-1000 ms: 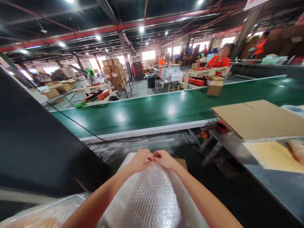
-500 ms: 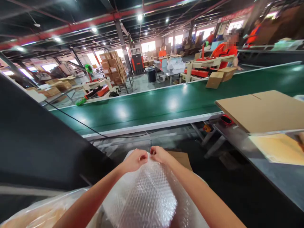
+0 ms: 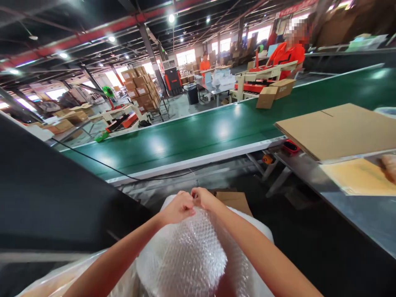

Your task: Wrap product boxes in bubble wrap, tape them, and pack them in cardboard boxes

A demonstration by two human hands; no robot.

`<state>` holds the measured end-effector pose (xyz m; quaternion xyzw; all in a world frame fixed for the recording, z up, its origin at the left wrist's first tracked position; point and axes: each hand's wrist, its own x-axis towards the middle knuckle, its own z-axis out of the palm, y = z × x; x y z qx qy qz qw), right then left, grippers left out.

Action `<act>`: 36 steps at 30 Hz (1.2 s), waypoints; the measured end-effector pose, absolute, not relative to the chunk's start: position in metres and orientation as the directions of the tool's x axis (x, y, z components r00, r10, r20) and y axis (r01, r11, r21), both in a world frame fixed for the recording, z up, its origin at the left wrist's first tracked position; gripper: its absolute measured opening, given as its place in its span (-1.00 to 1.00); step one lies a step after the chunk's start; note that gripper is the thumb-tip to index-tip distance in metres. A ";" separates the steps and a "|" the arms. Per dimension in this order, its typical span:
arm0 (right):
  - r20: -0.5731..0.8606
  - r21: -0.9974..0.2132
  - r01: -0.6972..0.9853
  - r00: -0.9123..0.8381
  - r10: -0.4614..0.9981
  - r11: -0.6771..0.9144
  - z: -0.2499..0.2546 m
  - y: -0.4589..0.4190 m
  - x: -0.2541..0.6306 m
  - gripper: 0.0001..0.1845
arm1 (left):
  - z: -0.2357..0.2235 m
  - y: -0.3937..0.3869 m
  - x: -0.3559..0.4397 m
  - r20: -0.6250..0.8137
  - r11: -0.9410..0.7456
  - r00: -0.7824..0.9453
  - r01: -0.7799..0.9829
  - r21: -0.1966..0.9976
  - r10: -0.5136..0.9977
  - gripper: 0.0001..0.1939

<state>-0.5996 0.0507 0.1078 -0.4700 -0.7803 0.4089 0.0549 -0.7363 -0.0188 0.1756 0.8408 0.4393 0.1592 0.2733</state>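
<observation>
Clear bubble wrap (image 3: 194, 251) spreads below me at the bottom centre, shiny and bulging toward my body. My left hand (image 3: 179, 208) is closed at its far edge, fingers curled in a pinch on the wrap. Right beside it, my right hand (image 3: 202, 199) also pinches the bubble wrap, thumb and fingers pressed together. The two hands almost touch. Both forearms lie over the sheet and cover its sides. Exactly how much film sits between the fingertips is hidden.
A green conveyor belt (image 3: 185, 130) crosses ahead, carrying cardboard boxes (image 3: 266, 97). On the right, flat cardboard (image 3: 346, 132) and a yellowish sheet (image 3: 352, 176) lie on a metal table (image 3: 355, 214). A dark panel (image 3: 55, 194) stands left. A person in orange (image 3: 286, 55) is beyond the belt.
My hands have drawn closer together at the edge of the bubble wrap, the left one turning over slightly. The view has shifted a little. The person beyond the belt is more upright.
</observation>
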 end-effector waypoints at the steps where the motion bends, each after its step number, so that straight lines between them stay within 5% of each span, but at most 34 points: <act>1: -0.297 -0.692 0.686 -0.554 0.778 0.225 0.107 0.049 -0.602 -0.75 | 0.175 -0.021 -0.740 0.048 -0.465 0.573 0.611 0.641 0.818 -0.54; 6: -0.247 -0.721 0.644 -0.583 0.774 0.255 0.115 0.047 -0.609 -0.77 | 0.177 -0.022 -0.752 0.031 -0.381 0.532 0.564 0.733 0.846 -0.55; 14: -0.082 -0.856 0.422 -0.684 0.725 0.300 0.141 0.045 -0.576 -0.85 | 0.194 -0.023 -0.746 -0.218 -0.274 0.395 0.858 0.435 0.892 -0.69; 21: -0.128 -0.888 0.395 -0.701 0.702 0.233 0.139 0.033 -0.559 -0.80 | 0.221 -0.030 -0.726 -0.352 -0.227 0.308 0.941 0.253 0.884 -0.73; 26: -0.211 -0.835 0.512 -0.633 0.744 0.199 0.136 0.039 -0.571 -0.79 | 0.208 -0.024 -0.722 -0.339 -0.269 0.391 0.896 0.354 0.856 -0.79; 32: -0.259 -0.774 0.602 -0.586 0.768 0.198 0.144 0.031 -0.575 -0.83 | 0.180 -0.028 -0.730 -0.137 -0.188 0.434 0.626 0.757 0.891 -0.62; 36: -0.284 -0.754 0.625 -0.589 0.757 0.203 0.147 0.025 -0.575 -0.81 | 0.178 -0.033 -0.738 -0.053 -0.289 0.518 0.556 0.779 0.854 -0.49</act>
